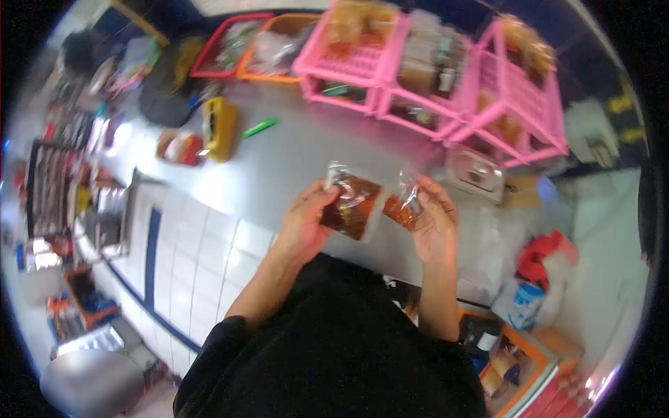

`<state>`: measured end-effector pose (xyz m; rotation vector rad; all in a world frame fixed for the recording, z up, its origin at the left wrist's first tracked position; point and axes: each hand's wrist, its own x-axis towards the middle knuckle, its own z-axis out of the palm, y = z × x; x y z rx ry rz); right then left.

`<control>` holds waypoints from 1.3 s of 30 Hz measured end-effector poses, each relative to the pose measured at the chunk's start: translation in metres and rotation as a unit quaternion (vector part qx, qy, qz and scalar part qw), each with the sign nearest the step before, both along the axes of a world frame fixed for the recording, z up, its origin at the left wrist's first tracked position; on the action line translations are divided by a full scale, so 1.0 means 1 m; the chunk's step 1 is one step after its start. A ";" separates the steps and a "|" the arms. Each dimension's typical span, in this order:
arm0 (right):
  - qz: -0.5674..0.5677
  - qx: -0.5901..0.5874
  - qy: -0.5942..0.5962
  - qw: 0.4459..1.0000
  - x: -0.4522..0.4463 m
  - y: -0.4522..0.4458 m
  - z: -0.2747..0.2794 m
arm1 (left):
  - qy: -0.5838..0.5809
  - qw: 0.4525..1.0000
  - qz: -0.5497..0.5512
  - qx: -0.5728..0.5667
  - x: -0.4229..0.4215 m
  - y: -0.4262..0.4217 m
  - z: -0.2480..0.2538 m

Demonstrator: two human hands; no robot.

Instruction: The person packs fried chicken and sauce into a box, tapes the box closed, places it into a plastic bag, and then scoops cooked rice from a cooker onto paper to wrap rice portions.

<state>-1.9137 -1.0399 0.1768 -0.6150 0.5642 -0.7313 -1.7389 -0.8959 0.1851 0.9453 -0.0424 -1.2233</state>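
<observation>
My left hand (pixel 309 216) is closed on the edge of a clear plastic packet of dark brown sauce (pixel 354 207), thumb on its front. In my right hand (pixel 437 219) I pinch a smaller clear packet with reddish-orange contents (pixel 402 209). The two packets are side by side above the metal table (pixel 300 139), close together. What exactly fills each packet is too blurred to tell.
Pink plastic baskets (pixel 418 115) with bagged goods line the table's back, beside an orange basket (pixel 275 49) and a red basket (pixel 230 47). A yellow tape dispenser-like object (pixel 220 129) and a green cutter-like item (pixel 260 127) lie left. A lidded metal container (pixel 475 173) stands right.
</observation>
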 end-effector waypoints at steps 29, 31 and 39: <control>0.163 -0.153 0.278 0.934 0.433 0.316 -0.080 | -0.506 0.764 0.058 0.396 0.599 0.263 -0.076; 0.125 -0.148 0.316 0.929 0.414 0.319 -0.101 | -0.625 0.713 0.033 0.317 0.592 0.261 -0.080; 0.059 -0.238 0.422 0.873 0.353 0.340 -0.086 | -0.939 0.236 -0.183 0.173 0.582 0.233 -0.137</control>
